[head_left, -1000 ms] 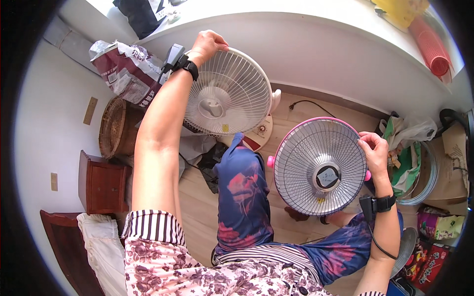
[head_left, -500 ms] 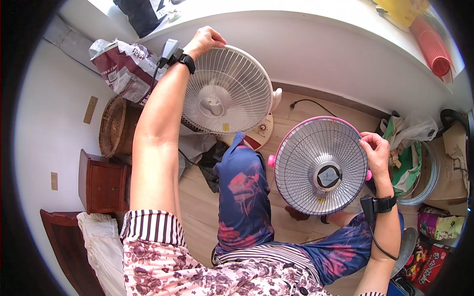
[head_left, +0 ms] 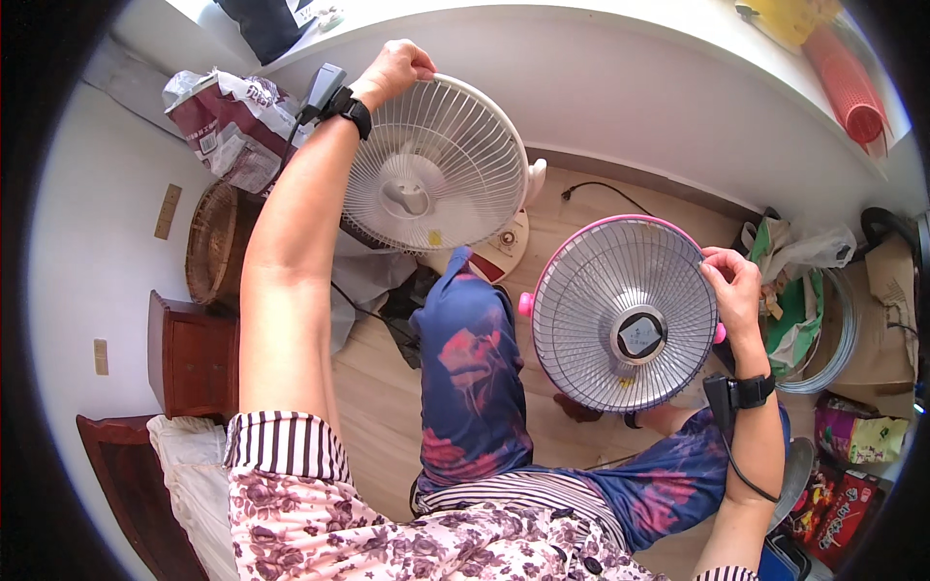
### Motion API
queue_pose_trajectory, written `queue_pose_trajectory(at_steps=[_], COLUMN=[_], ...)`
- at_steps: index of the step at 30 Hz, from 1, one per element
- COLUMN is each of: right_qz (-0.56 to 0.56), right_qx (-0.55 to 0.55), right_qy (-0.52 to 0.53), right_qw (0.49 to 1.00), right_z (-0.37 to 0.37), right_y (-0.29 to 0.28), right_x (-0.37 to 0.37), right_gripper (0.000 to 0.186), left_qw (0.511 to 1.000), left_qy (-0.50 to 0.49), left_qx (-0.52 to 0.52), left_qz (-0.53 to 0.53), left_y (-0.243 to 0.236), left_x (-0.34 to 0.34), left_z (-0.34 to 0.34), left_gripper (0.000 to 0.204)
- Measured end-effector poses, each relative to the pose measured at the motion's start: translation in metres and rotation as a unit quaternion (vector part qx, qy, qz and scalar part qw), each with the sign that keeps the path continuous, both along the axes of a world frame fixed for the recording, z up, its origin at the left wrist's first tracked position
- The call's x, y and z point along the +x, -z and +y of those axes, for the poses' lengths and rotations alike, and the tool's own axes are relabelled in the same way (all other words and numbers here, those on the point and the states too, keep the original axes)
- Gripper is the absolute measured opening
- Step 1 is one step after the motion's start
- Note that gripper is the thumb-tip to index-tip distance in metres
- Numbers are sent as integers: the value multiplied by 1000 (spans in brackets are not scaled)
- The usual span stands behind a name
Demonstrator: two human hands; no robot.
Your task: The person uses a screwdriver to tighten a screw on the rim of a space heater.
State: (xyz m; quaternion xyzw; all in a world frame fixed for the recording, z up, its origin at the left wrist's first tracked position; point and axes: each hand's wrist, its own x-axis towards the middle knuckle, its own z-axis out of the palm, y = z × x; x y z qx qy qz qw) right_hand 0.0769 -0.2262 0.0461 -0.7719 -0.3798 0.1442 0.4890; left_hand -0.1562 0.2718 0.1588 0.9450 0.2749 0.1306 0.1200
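Observation:
At the upper left, my left hand [head_left: 395, 74] has its fingers closed on the top rim of a round white dish heater [head_left: 455, 165] with a wire guard. Under its head shows a cream and red base [head_left: 509, 242] with a dial. My right hand [head_left: 732, 287] pinches the right rim of a second dish heater [head_left: 581, 310], which has a pink rim, a silver reflector and a dark wire guard. Both heads face up toward me. Pink knobs stick out at the second heater's sides; its base is hidden beneath the head.
Left are a maroon and white bag [head_left: 228, 131], a wicker basket [head_left: 213, 237] and a dark red wooden cabinet [head_left: 199, 353]. A black plug and cord [head_left: 601, 187] lie on the floor by the wall. Right are a cardboard box [head_left: 886, 310], coiled tubing [head_left: 843, 349] and colourful packages [head_left: 833, 504].
My left hand and the white heater's head sit slightly higher and further left in view. The pink-rimmed heater has shifted slightly up and left. Both hands keep their hold.

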Motion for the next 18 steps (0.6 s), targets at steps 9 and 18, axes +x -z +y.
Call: queue_pose_trajectory(at_steps=[9,18], right_qz=[1,8], right_qx=[-3,2], right_qy=[-7,-12], right_qw=[1000,1000], right_z=[1,3], right_y=[-1,3], right_x=[-2,1], right_gripper=[9,8], left_qw=[996,982], left_qy=[44,168], left_qx=[76,29], left_qz=[19,83], left_y=[3,38], left_x=[10,60], left_z=[-21,-75], left_gripper=[20,28])
